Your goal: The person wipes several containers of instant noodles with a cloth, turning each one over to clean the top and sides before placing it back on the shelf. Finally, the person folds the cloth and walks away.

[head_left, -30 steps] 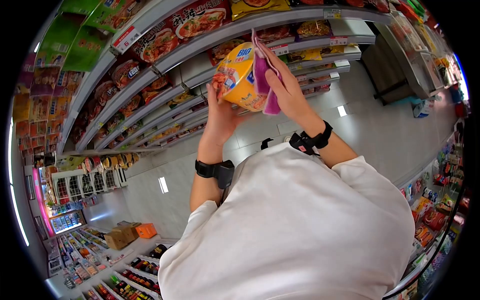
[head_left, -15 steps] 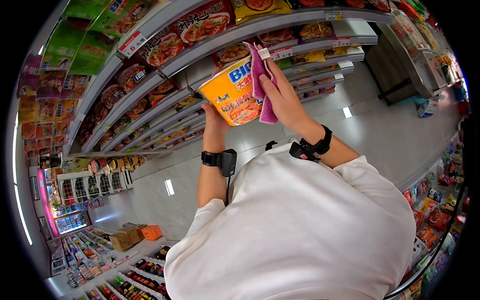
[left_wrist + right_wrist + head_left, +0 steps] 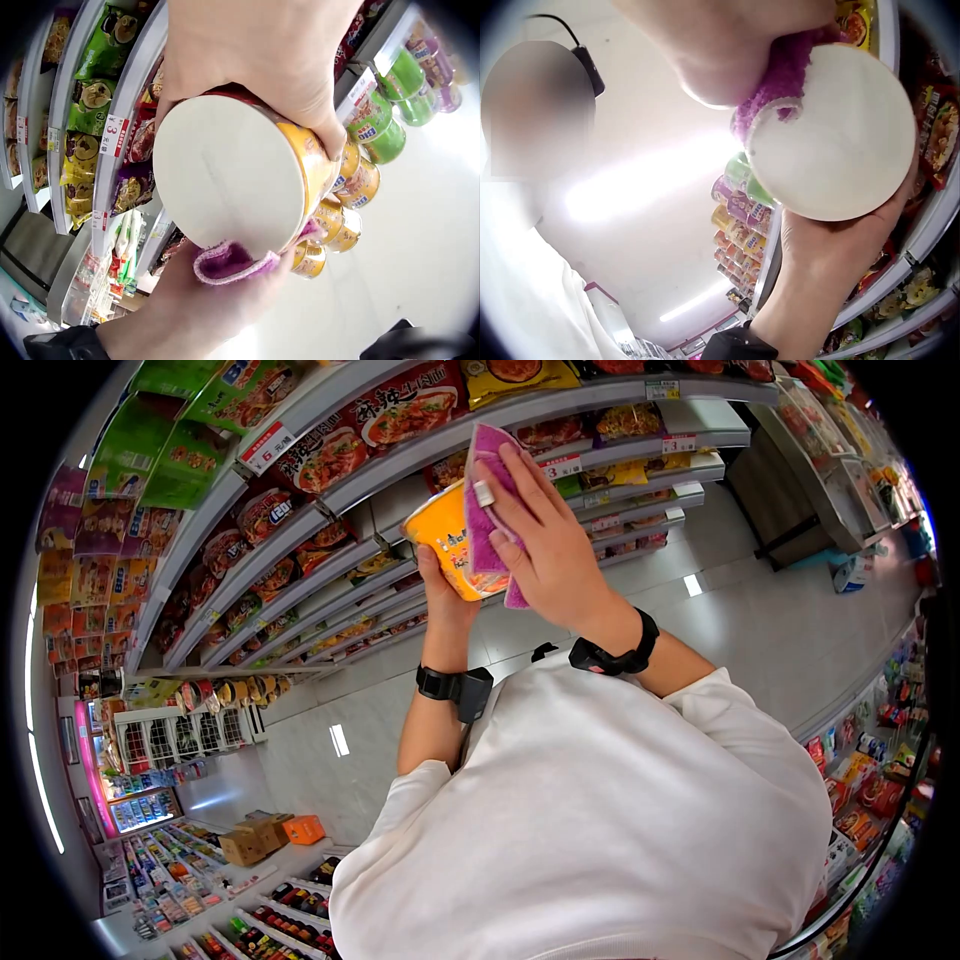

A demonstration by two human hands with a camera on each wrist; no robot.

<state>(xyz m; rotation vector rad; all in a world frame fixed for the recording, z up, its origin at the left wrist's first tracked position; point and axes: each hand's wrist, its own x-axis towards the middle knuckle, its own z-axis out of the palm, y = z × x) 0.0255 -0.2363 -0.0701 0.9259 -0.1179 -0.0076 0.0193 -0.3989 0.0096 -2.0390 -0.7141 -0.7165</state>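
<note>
Head view: the left hand (image 3: 446, 596) grips a yellow noodle tub (image 3: 443, 532), while the right hand (image 3: 552, 550) lays nearly straight fingers over a purple cloth (image 3: 483, 538), pressing it against the tub's side. The tub is held tilted in the air before the stocked shelves (image 3: 600, 398), its base (image 3: 225, 169) (round and pale) showing in both wrist views.
</note>
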